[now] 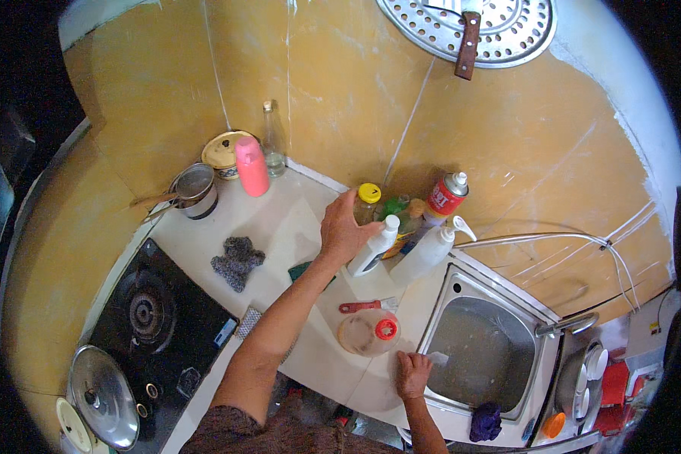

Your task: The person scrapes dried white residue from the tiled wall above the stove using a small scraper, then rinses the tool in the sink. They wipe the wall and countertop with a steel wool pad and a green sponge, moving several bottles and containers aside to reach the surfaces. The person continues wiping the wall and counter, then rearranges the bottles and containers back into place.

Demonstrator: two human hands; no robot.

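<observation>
My left hand (346, 224) reaches over the counter to the group of bottles by the wall. Its fingers are at a glass jar with a yellow lid (369, 194), and its thumb is by a white bottle (377, 249); how firmly it holds either is hard to tell. Behind them are a green bottle, a cork-topped bottle (413, 213) and a red spray can (447, 196). A clear pump bottle (425, 252) leans at their right. My right hand (413, 374) rests on the counter edge beside the sink, near a clear plastic jug with a red cap (369, 332).
A steel sink (482, 352) holds murky water, with a faucet (567, 323) and purple cloth (486, 422). A black gas stove (153, 318), a scouring cloth (238, 263), a red-handled brush (360, 307), a pink thermos (252, 167) and pans (196, 193) stand or lie about.
</observation>
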